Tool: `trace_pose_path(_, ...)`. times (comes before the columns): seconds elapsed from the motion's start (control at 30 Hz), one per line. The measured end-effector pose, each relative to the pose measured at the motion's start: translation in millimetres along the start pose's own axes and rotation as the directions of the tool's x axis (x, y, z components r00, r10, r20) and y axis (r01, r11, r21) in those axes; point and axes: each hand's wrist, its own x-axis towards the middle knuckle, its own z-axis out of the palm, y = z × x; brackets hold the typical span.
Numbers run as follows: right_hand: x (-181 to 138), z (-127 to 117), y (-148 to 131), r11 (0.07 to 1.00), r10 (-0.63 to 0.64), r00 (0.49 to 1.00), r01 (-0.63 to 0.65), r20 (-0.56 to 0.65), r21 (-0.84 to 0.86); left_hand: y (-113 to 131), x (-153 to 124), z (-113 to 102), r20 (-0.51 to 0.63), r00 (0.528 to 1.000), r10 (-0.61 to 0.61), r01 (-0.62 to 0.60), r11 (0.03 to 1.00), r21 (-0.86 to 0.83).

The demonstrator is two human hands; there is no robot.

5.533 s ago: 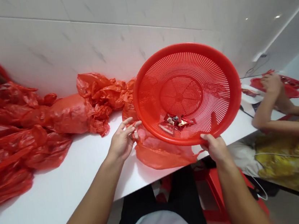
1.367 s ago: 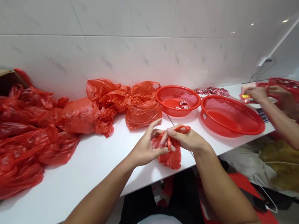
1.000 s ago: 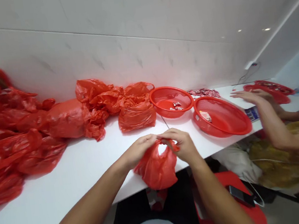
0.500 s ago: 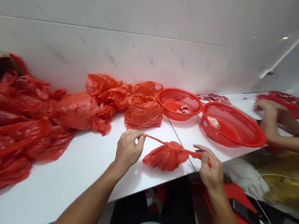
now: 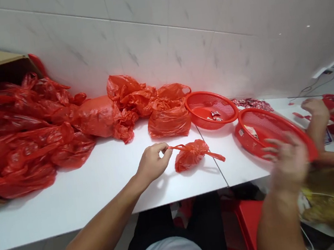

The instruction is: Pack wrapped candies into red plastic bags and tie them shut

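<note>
Left Grip Pinches Small Red Bag by One Strap

Nearest you, at 5 o'clock from the bag, a red stool stands below the edge of the white counter. Above that surface, your left grip, at the bag's 9 o'clock, is clamped on the strap, thumb against fingers. Your right grip, blurred at 3 o'clock, has its fingers spread apart in front of the larger basket; whether it touches the red plastic cannot be told. The small bag lies between your two hands, its neck gathered, its loose strap pointing toward 4 o'clock; whether its base rests on the surface is unclear.

The step in hand looks like managing the bag by its drawn neck. To do it well, pinch nearer the neck than the strap's tip, pull evenly, and go gently: such thin film would probably stretch or tear under a jerk.

Farther off, a larger red bag sits at 11 o'clock, beside the smaller basket at 1 o'clock, which holds a few wrapped pieces. A heap of red bags spreads between 9 and 10. At 2 o'clock, patterned packets lie near the wall; a co-worker's hand shows beyond the larger basket.
</note>
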Motion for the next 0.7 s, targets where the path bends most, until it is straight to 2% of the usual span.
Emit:
trace_pose_path(0.03,-8,13,3,0.998,0.021,0.993,-0.013,0.116,-0.068,-1,0,1,0.011,1.0,-0.004,0.004,1.0,-0.011)
trace_pose_path(0.1,-25,42,9,0.967,0.123,0.911,-0.021,0.393,-0.252,-4,0,1,0.018,1.0,-0.016,0.017,0.998,-0.052)
trace_pose_path(0.17,-38,65,15,0.927,0.243,0.82,-0.038,0.518,-0.374,-7,2,0,0.039,0.998,-0.046,0.052,0.983,-0.173)
trace_pose_path(0.2,-42,72,17,0.926,0.285,0.782,-0.076,0.554,-0.369,-8,3,-1,0.079,0.995,-0.066,0.086,0.955,-0.283)
trace_pose_path(0.27,-44,77,19,0.955,0.296,0.68,-0.217,0.671,-0.201,-13,5,-5,0.226,0.97,-0.084,0.2,0.808,-0.555)
trace_pose_path(0.33,-42,73,17,0.917,0.189,0.586,-0.392,0.788,0.072,-19,6,-10,0.382,0.923,-0.045,0.343,0.547,-0.764)
trace_pose_path(0.37,-40,70,16,0.868,0.119,0.565,-0.459,0.817,0.191,-22,6,-13,0.424,0.906,-0.019,0.394,0.411,-0.822)
trace_pose_path(0.43,-37,63,12,0.772,0.02,0.544,-0.542,0.839,0.333,-27,5,-18,0.44,0.898,0.009,0.43,0.193,-0.882)
trace_pose_path(0.47,-36,61,10,0.734,-0.002,0.541,-0.571,0.841,0.369,-29,5,-20,0.432,0.902,0.009,0.428,0.117,-0.896)
trace_pose_path(0.53,-36,59,7,0.678,-0.014,0.547,-0.61,0.837,0.409,-33,4,-24,0.416,0.909,-0.013,0.416,0.026,-0.909)
trace_pose_path(0.6,-36,62,2,0.673,-0.009,0.567,-0.606,0.824,0.425,-37,3,-27,0.394,0.918,-0.046,0.395,0.015,-0.918)
trace_pose_path(0.63,-37,66,-1,0.691,-0.015,0.581,-0.582,0.814,0.428,-38,2,-27,0.366,0.928,-0.064,0.369,0.041,-0.929)
trace_pose_path(0.7,-39,75,-13,0.766,-0.045,0.601,-0.492,0.798,0.413,-38,-1,-24,0.273,0.958,-0.084,0.285,0.185,-0.941)
